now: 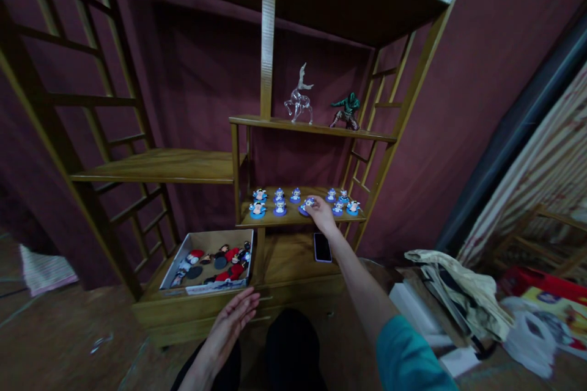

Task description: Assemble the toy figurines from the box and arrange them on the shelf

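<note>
My right hand reaches onto the low shelf, its fingers closed round a small purple-and-white figurine on a purple base. Several similar figurines stand in two rows on that shelf, among them a blue-based figurine at the left end and another at the right. My left hand hangs in front of the cabinet with fingers stretched out, holding nothing. Just beyond it sits an open cardboard box containing red, white and black figurines.
A clear horse-like figure and a green-and-brown figure occupy the shelf above. A phone lies on the bottom level. Wooden uprights divide the cabinet. Cloth and a plastic bag are on the right.
</note>
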`<state>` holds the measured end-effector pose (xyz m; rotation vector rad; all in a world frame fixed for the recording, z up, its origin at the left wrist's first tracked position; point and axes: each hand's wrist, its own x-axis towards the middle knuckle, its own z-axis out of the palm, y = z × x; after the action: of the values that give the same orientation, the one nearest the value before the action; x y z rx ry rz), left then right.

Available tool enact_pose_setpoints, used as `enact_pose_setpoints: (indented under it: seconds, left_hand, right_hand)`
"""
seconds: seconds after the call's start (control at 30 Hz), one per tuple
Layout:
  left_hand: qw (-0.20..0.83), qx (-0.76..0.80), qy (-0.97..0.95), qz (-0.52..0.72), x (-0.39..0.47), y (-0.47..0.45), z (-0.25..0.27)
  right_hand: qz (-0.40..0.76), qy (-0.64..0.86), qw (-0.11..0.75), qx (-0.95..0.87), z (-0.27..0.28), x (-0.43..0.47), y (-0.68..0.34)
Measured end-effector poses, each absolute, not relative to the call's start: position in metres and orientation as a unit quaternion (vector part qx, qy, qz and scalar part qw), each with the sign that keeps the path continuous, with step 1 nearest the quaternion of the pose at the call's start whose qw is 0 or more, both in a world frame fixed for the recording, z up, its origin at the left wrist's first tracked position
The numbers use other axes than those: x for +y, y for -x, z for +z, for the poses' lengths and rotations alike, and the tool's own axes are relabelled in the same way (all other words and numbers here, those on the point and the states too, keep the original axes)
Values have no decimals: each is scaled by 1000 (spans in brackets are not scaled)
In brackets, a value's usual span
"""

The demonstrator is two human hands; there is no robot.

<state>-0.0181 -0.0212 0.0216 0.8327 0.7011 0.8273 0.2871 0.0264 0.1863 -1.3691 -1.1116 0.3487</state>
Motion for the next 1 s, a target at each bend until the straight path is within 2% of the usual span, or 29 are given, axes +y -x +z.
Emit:
enact_pose_setpoints:
  seconds: [0.13, 0.37, 0.57, 0.67, 0.87, 1.0]
  left_hand:
    - [779, 316, -389, 377, -19, 19, 18]
    - [777, 320, -391, 374, -18, 20, 18]
    - [778, 314, -395, 374, -17, 21, 16]
    - [778, 309, -398, 374, -16, 21, 14]
    - [773, 323, -397, 377, -17, 20, 19]
    - [774, 330, -390, 373, -19, 20, 26]
  right_hand:
    - [92, 646, 548, -524, 187, 34, -291]
    - [44, 672, 495, -549, 189, 43, -290]
    - [23, 670, 479, -566, 185, 48, -290]
    - [48, 660, 467, -586, 177, 53, -290]
    - [116, 612, 536, -569, 164, 57, -297]
    - [96, 620, 516, -583, 167, 48, -296]
